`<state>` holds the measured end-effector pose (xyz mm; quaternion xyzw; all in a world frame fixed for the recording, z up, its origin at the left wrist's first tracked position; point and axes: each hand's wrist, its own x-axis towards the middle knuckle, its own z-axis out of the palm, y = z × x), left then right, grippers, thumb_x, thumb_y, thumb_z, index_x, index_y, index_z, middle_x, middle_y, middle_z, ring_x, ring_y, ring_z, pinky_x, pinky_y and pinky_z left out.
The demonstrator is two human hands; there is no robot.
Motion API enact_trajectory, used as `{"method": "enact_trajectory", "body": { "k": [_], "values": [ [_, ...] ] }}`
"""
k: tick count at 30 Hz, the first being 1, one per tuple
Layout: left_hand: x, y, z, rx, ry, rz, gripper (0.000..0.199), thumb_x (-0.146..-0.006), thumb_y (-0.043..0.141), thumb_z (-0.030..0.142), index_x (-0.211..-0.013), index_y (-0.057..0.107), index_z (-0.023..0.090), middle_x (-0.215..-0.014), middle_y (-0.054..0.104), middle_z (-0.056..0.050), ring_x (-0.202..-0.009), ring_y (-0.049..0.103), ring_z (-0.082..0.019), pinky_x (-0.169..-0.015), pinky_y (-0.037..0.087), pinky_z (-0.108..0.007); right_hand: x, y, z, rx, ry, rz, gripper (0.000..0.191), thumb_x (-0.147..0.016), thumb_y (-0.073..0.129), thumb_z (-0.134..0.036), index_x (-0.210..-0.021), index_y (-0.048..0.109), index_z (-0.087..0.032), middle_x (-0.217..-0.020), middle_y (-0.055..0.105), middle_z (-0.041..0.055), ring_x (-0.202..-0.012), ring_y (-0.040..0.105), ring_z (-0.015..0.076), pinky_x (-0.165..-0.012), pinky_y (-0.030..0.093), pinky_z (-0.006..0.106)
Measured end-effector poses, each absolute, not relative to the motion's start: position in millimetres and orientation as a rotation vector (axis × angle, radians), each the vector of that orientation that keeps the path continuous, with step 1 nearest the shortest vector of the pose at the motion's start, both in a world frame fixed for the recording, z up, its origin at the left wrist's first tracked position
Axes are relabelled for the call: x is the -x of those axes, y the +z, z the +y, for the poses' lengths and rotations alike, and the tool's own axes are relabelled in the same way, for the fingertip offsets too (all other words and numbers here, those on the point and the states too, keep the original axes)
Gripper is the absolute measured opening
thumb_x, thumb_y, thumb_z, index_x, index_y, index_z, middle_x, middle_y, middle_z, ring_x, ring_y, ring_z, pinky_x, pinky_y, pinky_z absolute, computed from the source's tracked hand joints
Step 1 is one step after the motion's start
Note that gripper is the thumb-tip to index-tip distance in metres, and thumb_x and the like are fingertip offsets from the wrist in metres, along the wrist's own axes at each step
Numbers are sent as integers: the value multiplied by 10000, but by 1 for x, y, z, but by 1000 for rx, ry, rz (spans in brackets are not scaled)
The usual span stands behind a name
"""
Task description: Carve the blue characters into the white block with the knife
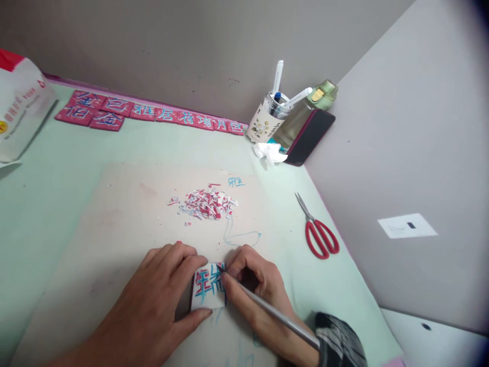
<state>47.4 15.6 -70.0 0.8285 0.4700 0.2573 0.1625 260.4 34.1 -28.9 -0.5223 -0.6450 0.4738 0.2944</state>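
My left hand [151,295] pinches a small white square block [208,300] at its left side, with fingers on the top edge and thumb on the bottom edge. Blue character strokes cover the block's face, and red shows beside some of them. In my right hand [260,285] is a craft knife [278,315] with a slim silver handle, held like a pen. Its dark pointed tip touches the upper right of the blue strokes. Under the block lies a beige board [126,214] with blue marks. A heap of red and white shavings [210,203] sits beyond my hands.
Red-handled scissors [321,237] lie at the right. Red tiles with blue characters [166,114] line the back wall. A jar of markers [263,122], a green bottle [296,122], a phone [311,137] and crumpled tissue [270,152] stand back right. A white bag [25,107] is far left.
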Motion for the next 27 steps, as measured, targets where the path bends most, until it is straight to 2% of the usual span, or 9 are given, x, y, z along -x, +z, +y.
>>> {"method": "enact_trajectory", "body": {
  "k": [27],
  "values": [
    [-49,-70,16,-2333,761,1349,562,-785,814,266,-1254,505,264,-1174,620,-25,-1060,598,-283,-822,472,-395,-263,-23,34,1354,1298,-1793,191,-909,581,-197,-753,475,-230,-764,524,-10,-689,459,153,-633,372,303]
  ]
}}
